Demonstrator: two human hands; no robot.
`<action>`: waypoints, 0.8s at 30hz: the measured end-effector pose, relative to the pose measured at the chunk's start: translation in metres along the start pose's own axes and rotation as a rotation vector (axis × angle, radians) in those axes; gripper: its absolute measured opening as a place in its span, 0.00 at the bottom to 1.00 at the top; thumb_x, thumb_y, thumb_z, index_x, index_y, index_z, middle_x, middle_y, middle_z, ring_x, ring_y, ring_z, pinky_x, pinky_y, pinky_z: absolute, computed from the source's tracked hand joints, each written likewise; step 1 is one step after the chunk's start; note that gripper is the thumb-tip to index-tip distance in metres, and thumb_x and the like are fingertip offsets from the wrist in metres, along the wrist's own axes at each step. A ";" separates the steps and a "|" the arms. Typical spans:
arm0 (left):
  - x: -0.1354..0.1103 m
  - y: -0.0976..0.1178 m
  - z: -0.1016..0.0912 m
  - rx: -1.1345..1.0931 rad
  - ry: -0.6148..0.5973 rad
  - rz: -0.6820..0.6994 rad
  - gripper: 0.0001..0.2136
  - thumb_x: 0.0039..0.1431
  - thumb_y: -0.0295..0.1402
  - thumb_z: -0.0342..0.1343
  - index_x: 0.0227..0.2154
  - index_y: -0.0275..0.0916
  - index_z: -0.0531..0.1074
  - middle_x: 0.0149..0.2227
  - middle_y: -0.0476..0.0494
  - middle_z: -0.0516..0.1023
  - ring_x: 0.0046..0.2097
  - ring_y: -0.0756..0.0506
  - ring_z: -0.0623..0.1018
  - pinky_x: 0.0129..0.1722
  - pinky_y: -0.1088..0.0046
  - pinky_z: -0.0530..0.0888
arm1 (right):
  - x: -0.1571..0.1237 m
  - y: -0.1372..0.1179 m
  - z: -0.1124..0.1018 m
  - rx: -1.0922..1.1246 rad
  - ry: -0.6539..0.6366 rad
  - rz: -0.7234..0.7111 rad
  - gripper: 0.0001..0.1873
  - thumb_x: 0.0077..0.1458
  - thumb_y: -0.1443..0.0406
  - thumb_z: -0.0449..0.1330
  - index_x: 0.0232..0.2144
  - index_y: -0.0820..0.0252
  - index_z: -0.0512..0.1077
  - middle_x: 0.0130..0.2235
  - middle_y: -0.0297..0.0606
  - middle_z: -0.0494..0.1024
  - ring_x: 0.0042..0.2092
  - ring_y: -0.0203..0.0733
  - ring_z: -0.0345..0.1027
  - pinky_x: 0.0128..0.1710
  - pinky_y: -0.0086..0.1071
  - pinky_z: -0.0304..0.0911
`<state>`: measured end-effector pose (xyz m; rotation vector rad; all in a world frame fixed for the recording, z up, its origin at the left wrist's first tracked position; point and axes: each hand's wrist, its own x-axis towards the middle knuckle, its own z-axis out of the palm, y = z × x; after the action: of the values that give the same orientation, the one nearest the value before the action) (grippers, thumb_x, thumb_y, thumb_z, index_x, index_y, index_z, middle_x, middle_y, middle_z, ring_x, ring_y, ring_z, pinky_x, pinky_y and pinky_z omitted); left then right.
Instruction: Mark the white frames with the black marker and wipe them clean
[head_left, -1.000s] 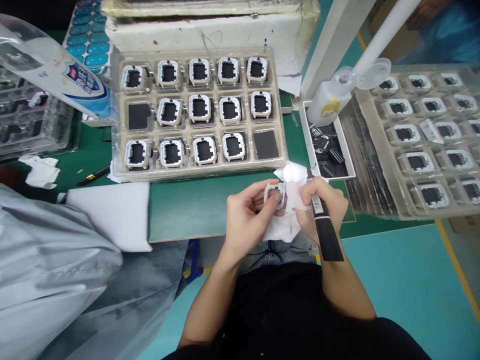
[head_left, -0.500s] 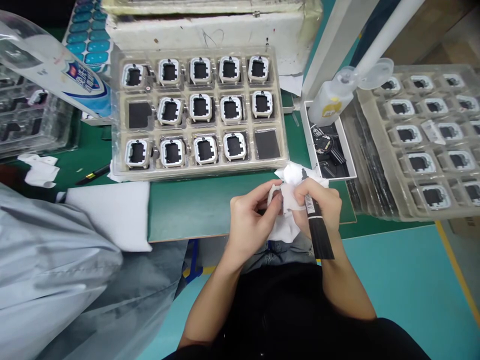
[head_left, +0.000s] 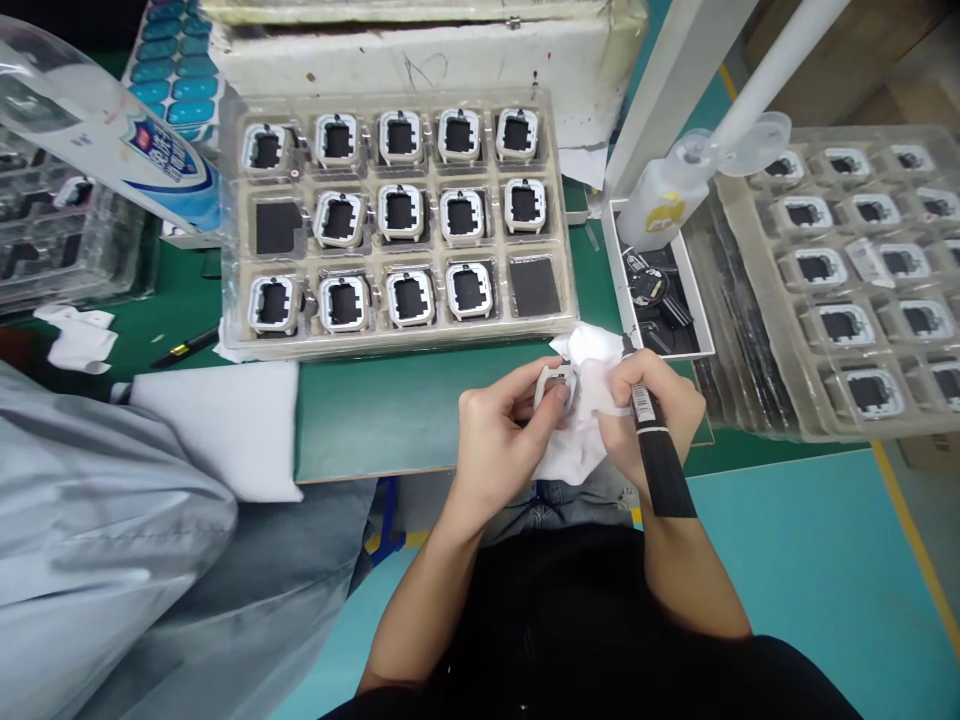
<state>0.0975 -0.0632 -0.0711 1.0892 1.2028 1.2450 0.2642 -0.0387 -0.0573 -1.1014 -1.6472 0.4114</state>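
Note:
Pinched between the thumb and fingers of my left hand [head_left: 499, 435] is a pale grey watch case [head_left: 556, 385], partly covered by the fingertips. My right hand [head_left: 660, 405] is closed around a black marker-like pen [head_left: 666, 470] with a barcode label, its thin dark end pointing away from me. The same hand also grips a crumpled white cloth [head_left: 574, 455], which lies beside the watch case and hangs over the table edge. In front, a clear plastic tray [head_left: 401, 335] holds rows of similar watch cases, with two pockets showing only dark pads.
A white box [head_left: 705, 354] of small black parts and a bottle [head_left: 660, 205] stand right of the tray. Stacked trays [head_left: 817, 425] of cases sit farther right. At left are a spray bottle [head_left: 169, 175], a folded white cloth [head_left: 225, 430] and another person's sleeve [head_left: 97, 520].
My right hand has moved slightly right with the pen and cloth, away from the watch case. The case has turned in my left hand, so more of its frame shows.

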 end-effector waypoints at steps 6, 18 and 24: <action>0.004 0.006 -0.002 -0.212 0.013 -0.090 0.12 0.66 0.36 0.76 0.50 0.39 0.89 0.35 0.46 0.91 0.33 0.45 0.89 0.34 0.72 0.88 | 0.000 -0.002 0.000 0.027 0.047 0.020 0.11 0.47 0.72 0.60 0.27 0.54 0.61 0.25 0.23 0.62 0.24 0.31 0.50 0.25 0.29 0.45; 0.009 0.013 -0.011 -0.331 0.038 -0.208 0.19 0.59 0.40 0.81 0.48 0.35 0.89 0.34 0.41 0.91 0.27 0.45 0.88 0.26 0.74 0.86 | -0.001 -0.001 0.003 -0.026 0.097 -0.006 0.14 0.52 0.72 0.64 0.28 0.53 0.61 0.25 0.23 0.62 0.24 0.31 0.50 0.25 0.31 0.45; 0.010 0.013 -0.009 -0.312 0.050 -0.221 0.21 0.57 0.43 0.81 0.47 0.34 0.88 0.35 0.40 0.91 0.29 0.42 0.89 0.27 0.70 0.87 | -0.007 0.008 0.004 -0.284 0.200 -0.083 0.11 0.58 0.73 0.60 0.31 0.50 0.65 0.24 0.26 0.62 0.23 0.37 0.53 0.25 0.34 0.51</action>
<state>0.0872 -0.0533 -0.0592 0.6824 1.0891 1.2424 0.2645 -0.0390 -0.0683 -1.2346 -1.5974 0.0102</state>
